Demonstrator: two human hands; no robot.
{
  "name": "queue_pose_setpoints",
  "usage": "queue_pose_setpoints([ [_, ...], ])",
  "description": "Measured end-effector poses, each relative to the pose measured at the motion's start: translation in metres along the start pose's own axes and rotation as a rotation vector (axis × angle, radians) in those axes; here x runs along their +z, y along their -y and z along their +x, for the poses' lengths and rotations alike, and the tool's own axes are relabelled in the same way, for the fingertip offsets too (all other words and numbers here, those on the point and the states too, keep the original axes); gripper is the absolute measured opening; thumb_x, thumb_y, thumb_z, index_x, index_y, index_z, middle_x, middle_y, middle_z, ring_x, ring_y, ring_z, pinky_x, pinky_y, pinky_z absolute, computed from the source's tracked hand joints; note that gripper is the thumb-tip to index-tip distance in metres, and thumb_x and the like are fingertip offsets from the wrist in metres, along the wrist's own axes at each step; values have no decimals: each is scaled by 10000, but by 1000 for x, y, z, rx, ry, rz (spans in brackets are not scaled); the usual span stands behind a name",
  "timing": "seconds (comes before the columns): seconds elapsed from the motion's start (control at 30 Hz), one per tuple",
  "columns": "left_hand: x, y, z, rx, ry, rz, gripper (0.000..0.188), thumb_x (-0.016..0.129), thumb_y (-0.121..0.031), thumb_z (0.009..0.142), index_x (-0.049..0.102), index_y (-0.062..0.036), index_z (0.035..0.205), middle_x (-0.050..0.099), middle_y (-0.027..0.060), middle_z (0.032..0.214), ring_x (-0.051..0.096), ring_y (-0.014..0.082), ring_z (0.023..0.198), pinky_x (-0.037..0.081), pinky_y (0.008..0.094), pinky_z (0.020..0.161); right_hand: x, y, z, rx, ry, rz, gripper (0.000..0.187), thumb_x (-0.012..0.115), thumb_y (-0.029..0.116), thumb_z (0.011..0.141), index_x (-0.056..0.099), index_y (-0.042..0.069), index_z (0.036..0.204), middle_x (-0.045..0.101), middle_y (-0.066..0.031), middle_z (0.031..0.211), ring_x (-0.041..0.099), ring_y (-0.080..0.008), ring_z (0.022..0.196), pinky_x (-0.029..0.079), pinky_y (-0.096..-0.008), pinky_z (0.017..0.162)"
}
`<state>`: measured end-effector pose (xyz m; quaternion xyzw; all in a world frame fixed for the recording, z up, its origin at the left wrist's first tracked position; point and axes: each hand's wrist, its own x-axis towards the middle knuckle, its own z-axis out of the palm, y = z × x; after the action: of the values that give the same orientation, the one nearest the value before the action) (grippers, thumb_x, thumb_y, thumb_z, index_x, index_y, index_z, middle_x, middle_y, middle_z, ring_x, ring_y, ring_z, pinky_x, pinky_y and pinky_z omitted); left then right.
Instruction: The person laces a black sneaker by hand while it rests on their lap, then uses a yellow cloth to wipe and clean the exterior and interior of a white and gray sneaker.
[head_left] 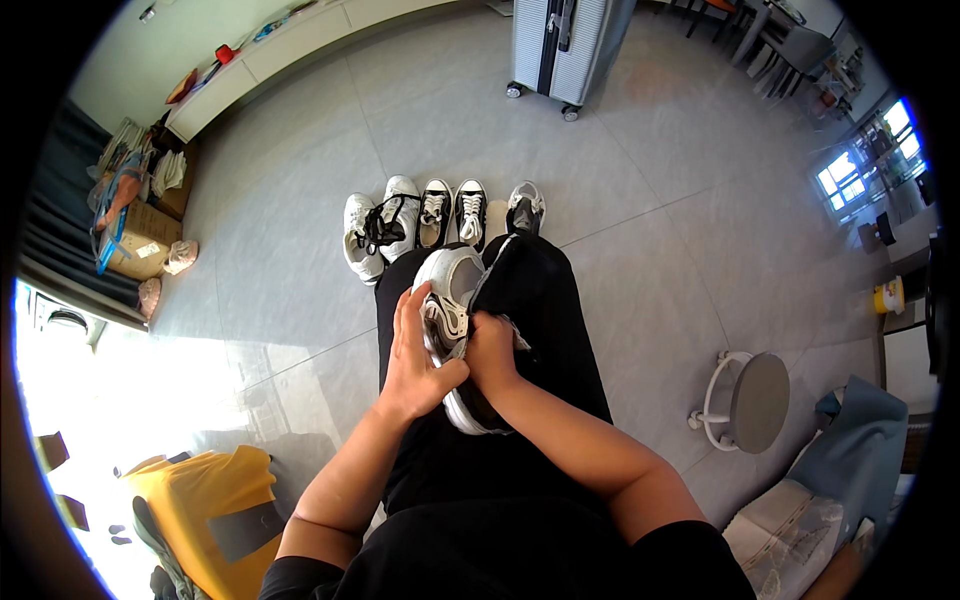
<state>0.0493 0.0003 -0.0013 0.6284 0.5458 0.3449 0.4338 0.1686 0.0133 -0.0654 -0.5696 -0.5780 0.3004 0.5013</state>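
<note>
A white and grey sneaker point(450, 268) rests on my lap, its toe pointing away from me. My left hand point(412, 360) grips it along its left side, fingers stretched up the upper and thumb across toward the opening. My right hand point(490, 352) is closed at the shoe's opening; its fingertips are hidden, and I cannot tell what they hold. Light, ragged-edged material shows just beside that hand. On the floor beyond my knees stand a pair of white sneakers point(357, 240), a pair of black canvas shoes point(470, 210) with white laces, and a single grey-and-white sneaker point(526, 205).
A silver suitcase point(560, 50) stands ahead on the tiled floor. A round grey stool point(758, 402) is at my right, near a blue-grey cloth point(860, 450). Yellow fabric point(205, 510) lies at lower left. Cardboard boxes point(140, 240) and a low white cabinet point(270, 60) line the left side.
</note>
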Motion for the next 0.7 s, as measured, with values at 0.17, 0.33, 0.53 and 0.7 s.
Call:
queue_pose_setpoints([
  [0.17, 1, 7, 0, 106, -31, 119, 914, 560, -43, 595, 236, -62, 1449, 399, 121, 1321, 456, 236, 1190, 478, 383, 904, -4, 5, 0, -191, -43, 68, 131, 671, 78, 726, 652, -13, 817, 657, -213, 756, 636, -387, 689, 511, -424, 637],
  [0.33, 2, 6, -1, 114, -3, 72, 911, 552, -22, 605, 226, -61, 1455, 395, 127, 1319, 463, 240, 1183, 477, 377, 911, -4, 0, -8, 54, 46, 209, 120, 629, 47, 758, 651, -16, 858, 658, -183, 770, 645, -356, 716, 509, -392, 649],
  [0.53, 1, 11, 0, -6, 6, -73, 925, 594, -67, 590, 232, -34, 1441, 364, 193, 1350, 416, 311, 1238, 430, 388, 964, -9, 4, -7, 182, 223, 308, 192, 542, -30, 797, 665, -18, 944, 667, -157, 909, 642, -275, 820, 493, -345, 745],
  [0.7, -3, -8, -3, -136, 30, -359, 915, 580, -24, 601, 232, -47, 1447, 380, 154, 1343, 464, 270, 1202, 467, 396, 939, -31, 6, -19, -262, 415, -157, 504, 506, -55, 782, 560, 71, 1267, 465, -164, 1369, 381, -395, 1277, 304, -443, 1083],
])
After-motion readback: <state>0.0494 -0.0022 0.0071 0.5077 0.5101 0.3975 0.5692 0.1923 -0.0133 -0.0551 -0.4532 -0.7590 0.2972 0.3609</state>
